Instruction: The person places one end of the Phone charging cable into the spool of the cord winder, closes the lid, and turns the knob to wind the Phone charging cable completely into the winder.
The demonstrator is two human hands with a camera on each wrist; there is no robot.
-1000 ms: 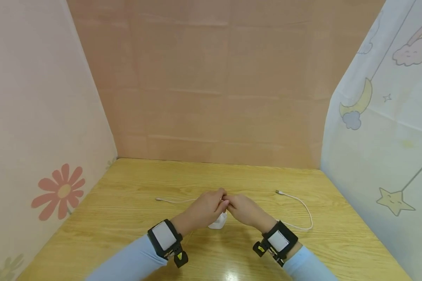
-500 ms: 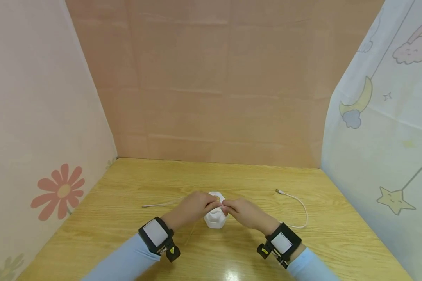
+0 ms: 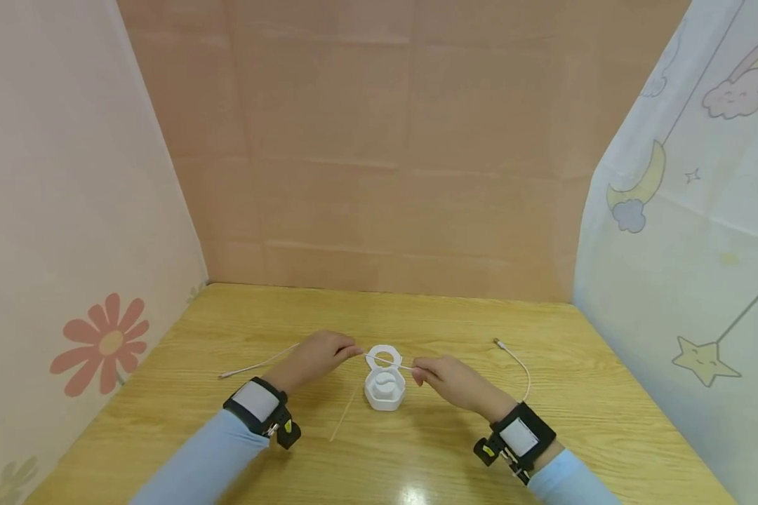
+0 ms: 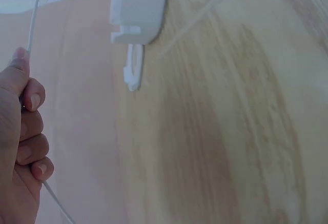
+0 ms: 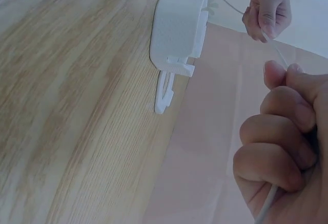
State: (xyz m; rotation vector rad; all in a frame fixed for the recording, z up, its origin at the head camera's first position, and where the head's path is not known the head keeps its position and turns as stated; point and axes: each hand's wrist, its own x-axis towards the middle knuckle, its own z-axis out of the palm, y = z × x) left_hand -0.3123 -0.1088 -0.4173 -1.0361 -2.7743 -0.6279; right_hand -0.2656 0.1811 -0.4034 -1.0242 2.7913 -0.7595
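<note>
A thin white charging cable [image 3: 388, 360] stretches nearly straight between my two hands, above a small white box. My left hand [image 3: 321, 356] pinches it between thumb and forefinger, the other fingers curled round it. In the same way my right hand [image 5: 287, 131] grips the cable farther right. The white box [image 3: 385, 390] is many-sided and stands on the table with a rounded post inside. Its lid [image 3: 384, 349], with a round opening, is hinged back on the far side. One cable end trails left of my left hand; a metal plug [image 3: 497, 342] lies at the right.
A thin pale stick or strip [image 3: 342, 415] lies on the wooden table [image 3: 455, 463], left of the box. A brown sheet [image 3: 391, 154] rises behind the table, and patterned cloths hang at both sides.
My hands, close together over the box a second ago, have moved apart to left and right. The cable between them is drawn out, and the box with its lid has come into full view.
</note>
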